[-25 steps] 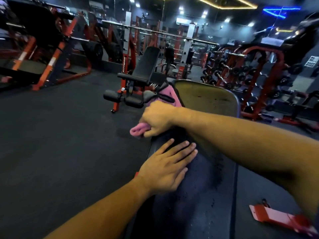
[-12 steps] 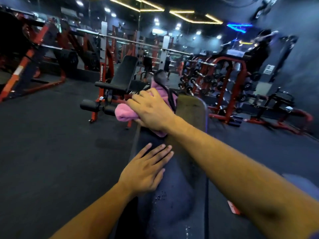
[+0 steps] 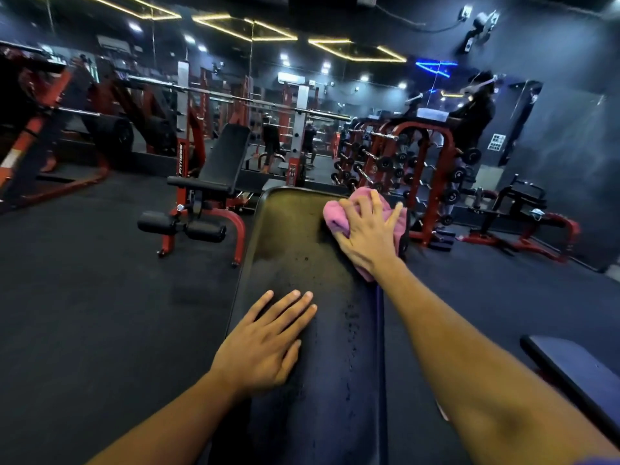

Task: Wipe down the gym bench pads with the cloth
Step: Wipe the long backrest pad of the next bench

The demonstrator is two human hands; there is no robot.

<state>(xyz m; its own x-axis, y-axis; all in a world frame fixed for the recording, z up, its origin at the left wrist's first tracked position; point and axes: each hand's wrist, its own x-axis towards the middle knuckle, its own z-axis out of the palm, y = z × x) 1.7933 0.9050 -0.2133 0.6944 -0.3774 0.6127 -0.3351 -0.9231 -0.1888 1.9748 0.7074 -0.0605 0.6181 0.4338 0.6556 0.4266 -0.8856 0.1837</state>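
Observation:
A long black bench pad [image 3: 295,243] runs away from me down the middle of the view, with small droplets or specks on it. A pink cloth [image 3: 335,214] lies bunched at the pad's far right edge. My right hand [image 3: 367,234] presses on the cloth with spread fingers, some curling into its folds. My left hand [image 3: 268,344] lies flat on the near left part of the pad, fingers straight and together, holding nothing.
A red-framed adjustable bench [image 3: 214,182] stands on the dark rubber floor to the far left. A dumbbell rack [image 3: 402,166] stands behind the pad on the right. Another black pad [image 3: 577,377] edges in at the lower right. Racks with a barbell [image 3: 235,100] line the back.
My right hand has swept the pink cloth from the pad's left edge across to its far right edge. My left hand stays flat on the pad. The view has swung left.

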